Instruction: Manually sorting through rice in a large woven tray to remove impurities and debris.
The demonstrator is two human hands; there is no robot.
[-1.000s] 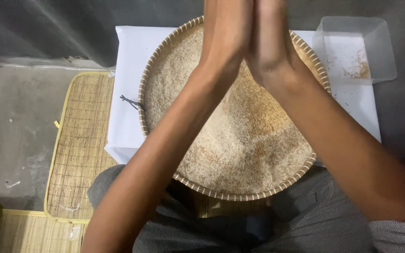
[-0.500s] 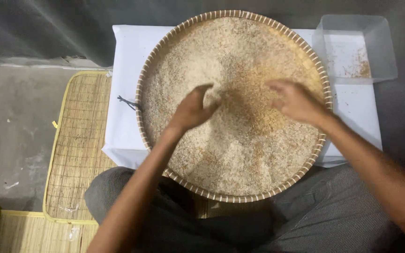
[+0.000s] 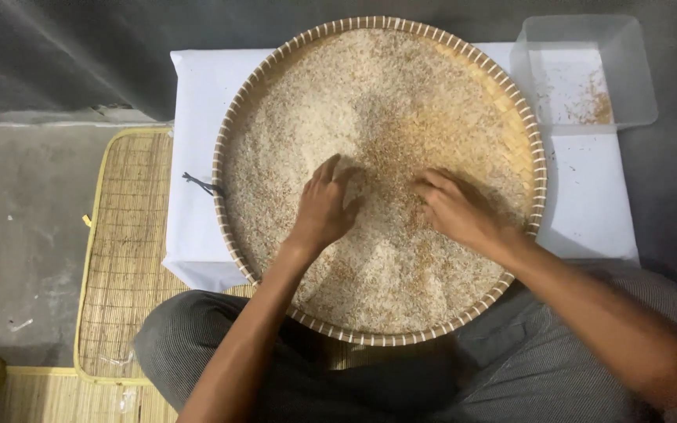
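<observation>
A wide round woven bamboo tray point(image 3: 223, 137) rests partly on my lap and partly on a white-covered low table point(image 3: 197, 86). It is filled with pale rice grains point(image 3: 331, 102) mixed with browner husked bits point(image 3: 432, 125). My left hand point(image 3: 324, 207) lies palm down in the grain near the middle, fingers loosely spread. My right hand point(image 3: 457, 210) presses flat into the grain a little to the right, fingers pointing left. Neither hand holds anything.
A clear plastic box point(image 3: 585, 70) with a few brown bits stands on the table at the upper right. A bamboo mat point(image 3: 123, 251) lies on the concrete floor to the left. A small dark clip point(image 3: 197, 182) sits by the tray's left rim.
My hands were pressed together above the tray's far side. They have parted, come down into the grain, and drawn closer to me.
</observation>
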